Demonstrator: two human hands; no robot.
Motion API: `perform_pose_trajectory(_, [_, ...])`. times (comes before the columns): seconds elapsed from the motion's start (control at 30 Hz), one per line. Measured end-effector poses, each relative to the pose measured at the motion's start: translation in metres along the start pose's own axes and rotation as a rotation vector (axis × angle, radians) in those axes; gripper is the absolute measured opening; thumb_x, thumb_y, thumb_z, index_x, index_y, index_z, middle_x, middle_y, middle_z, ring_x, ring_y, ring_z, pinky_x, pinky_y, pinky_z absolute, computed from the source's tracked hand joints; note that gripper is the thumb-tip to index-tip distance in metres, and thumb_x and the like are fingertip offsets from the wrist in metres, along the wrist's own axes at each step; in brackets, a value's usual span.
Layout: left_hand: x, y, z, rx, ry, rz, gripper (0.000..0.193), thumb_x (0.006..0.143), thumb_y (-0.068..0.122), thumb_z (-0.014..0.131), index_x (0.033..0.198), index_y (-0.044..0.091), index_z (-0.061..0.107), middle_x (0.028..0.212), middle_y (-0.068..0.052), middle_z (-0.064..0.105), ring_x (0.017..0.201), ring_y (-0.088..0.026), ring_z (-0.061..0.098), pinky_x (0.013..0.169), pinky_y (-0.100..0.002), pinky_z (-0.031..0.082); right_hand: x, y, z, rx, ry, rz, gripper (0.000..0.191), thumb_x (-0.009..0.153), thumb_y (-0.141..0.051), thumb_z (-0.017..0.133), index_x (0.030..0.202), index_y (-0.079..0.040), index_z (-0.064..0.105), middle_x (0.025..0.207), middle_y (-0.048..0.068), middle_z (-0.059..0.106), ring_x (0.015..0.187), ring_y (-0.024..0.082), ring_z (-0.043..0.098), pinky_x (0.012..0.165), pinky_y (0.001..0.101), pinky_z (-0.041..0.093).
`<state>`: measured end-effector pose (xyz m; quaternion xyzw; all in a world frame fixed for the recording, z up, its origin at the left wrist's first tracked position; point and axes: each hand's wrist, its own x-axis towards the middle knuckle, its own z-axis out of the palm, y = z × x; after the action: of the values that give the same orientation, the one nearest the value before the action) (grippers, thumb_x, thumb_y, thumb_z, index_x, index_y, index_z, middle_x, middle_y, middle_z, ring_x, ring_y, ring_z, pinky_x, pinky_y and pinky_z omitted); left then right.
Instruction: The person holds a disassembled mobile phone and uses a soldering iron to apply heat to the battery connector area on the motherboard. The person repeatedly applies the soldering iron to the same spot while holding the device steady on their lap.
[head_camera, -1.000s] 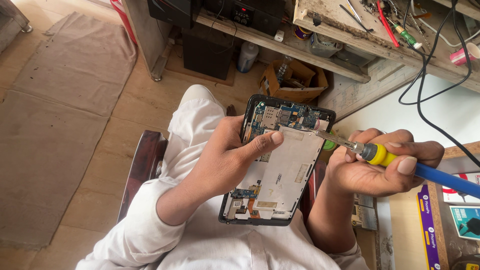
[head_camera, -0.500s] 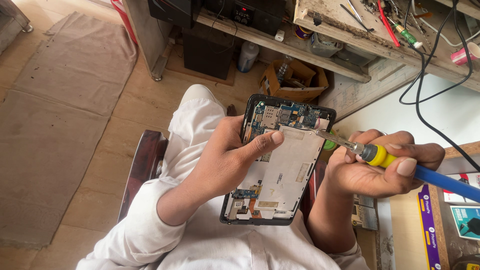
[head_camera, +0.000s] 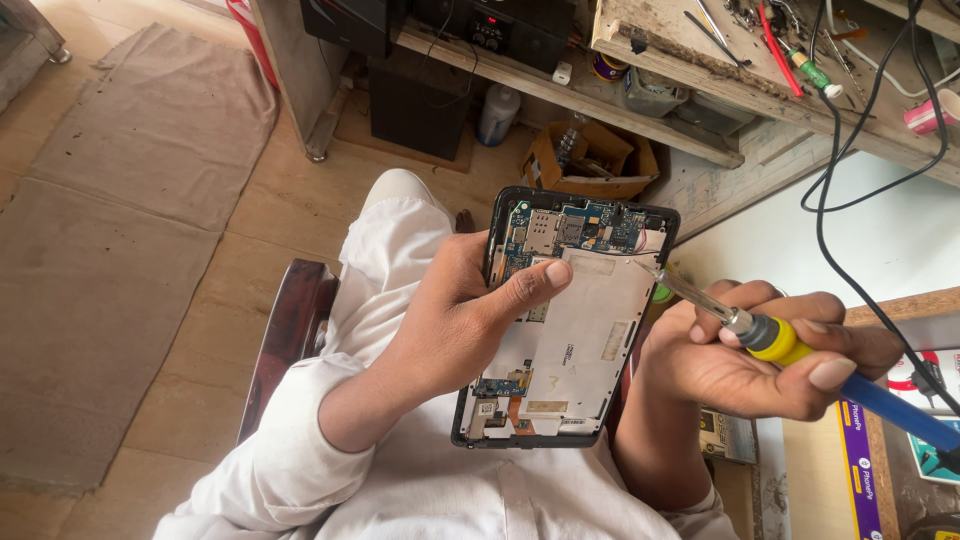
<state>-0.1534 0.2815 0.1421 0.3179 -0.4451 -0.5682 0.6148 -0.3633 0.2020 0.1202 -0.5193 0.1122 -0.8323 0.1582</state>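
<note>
A worn beige cloth mat (head_camera: 120, 230) lies on the wooden floor at the far left. Next comes the dark brown wooden chair edge (head_camera: 285, 335) beside the person's white-clad leg. The left hand (head_camera: 455, 325) has its grip closed around the left side of an opened black tablet with its back cover off (head_camera: 560, 330), thumb pressed across the pale silver shielding plate; the tablet is held over the lap, tilted, its blue circuit board uppermost. Above it, on the floor under the shelf, sits a small open brown cardboard box (head_camera: 590, 160), with a white plastic bottle (head_camera: 497, 112) just left of it. To the right, the right hand (head_camera: 770, 360) grips a screwdriver with a yellow collar and blue handle (head_camera: 800, 355), its metal tip touching the tablet's upper right edge. A black cable (head_camera: 830, 210) hangs from the cluttered wooden desk (head_camera: 680, 50) at top right.
</note>
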Motion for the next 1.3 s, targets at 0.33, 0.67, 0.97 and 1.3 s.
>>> perform_pose_trajectory(0.33, [-0.004,-0.003,0.002,0.027,0.028,0.004,0.028,0.101,0.023,0.07,0.084,0.002,0.063,0.07,0.008,0.052,0.065,-0.002,0.042,0.054,-0.024,0.034,-0.005,-0.006,0.01,-0.164,-0.007,-0.032,0.03,0.114,-0.037,0.043,0.103,-0.012,0.031,0.059,0.002,0.029,0.034,0.011,0.024,0.032,0.024,0.03])
perform_pose_trajectory(0.67, [-0.004,-0.004,0.001,0.011,0.043,-0.007,0.026,0.1,0.022,0.071,0.084,0.003,0.064,0.071,0.008,0.054,0.064,-0.002,0.043,0.053,-0.025,0.035,-0.004,-0.012,0.016,-0.231,0.013,0.057,0.028,0.113,-0.036,0.042,0.111,-0.009,0.035,0.066,-0.001,0.034,0.04,0.006,0.031,0.036,0.018,0.034])
perform_pose_trajectory(0.97, [-0.003,-0.004,-0.002,0.03,0.052,0.007,0.027,0.101,0.024,0.071,0.085,0.002,0.065,0.071,0.008,0.052,0.065,-0.002,0.039,0.054,-0.024,0.032,-0.001,-0.022,0.023,0.0,0.133,0.275,0.028,0.114,-0.037,0.052,0.104,-0.015,0.037,0.073,0.0,0.036,0.043,0.008,0.031,0.035,0.0192,0.028])
perform_pose_trajectory(1.3, [-0.002,-0.005,-0.003,-0.052,0.033,-0.008,0.026,0.1,0.026,0.07,0.09,0.002,0.068,0.076,0.006,0.059,0.07,-0.002,0.047,0.059,-0.024,0.04,-0.001,-0.026,0.029,-0.029,0.152,0.28,0.032,0.114,-0.039,0.057,0.101,-0.016,0.038,0.073,-0.002,0.036,0.046,0.004,0.029,0.035,0.0196,0.026])
